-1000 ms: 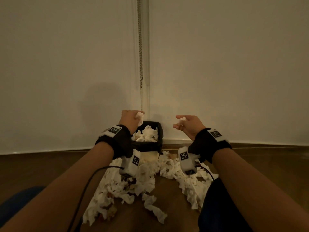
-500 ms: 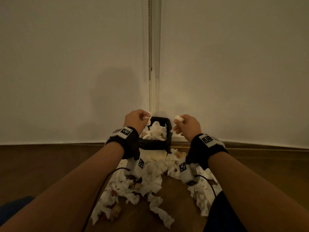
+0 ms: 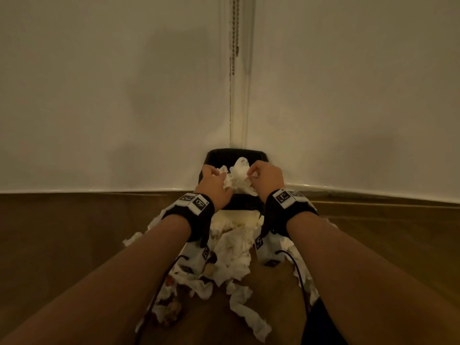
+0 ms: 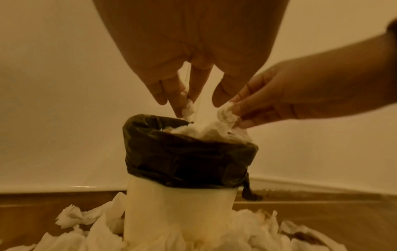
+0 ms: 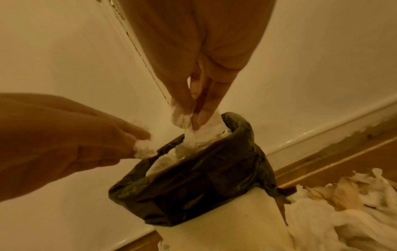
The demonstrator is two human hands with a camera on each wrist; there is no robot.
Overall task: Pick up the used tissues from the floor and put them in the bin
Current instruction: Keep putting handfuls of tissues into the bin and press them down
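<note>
Hands (image 3: 240, 181) pinch tissue wads (image 4: 227, 113) just above the bin (image 3: 237, 155).

Bin (image 3: 237, 155) mouth heaped with tissues (image 3: 239, 176) (corner walls (image 3: 99, 95) close behind); floor (image 3: 62, 232) sides open.

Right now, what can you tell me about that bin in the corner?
The bin is a small, pale, upright tub with a black bag folded over its rim. It stands on the wooden floor in the corner, heaped with white tissues, with more around its base. Both hands hover above it, each pinching a tissue.
</note>
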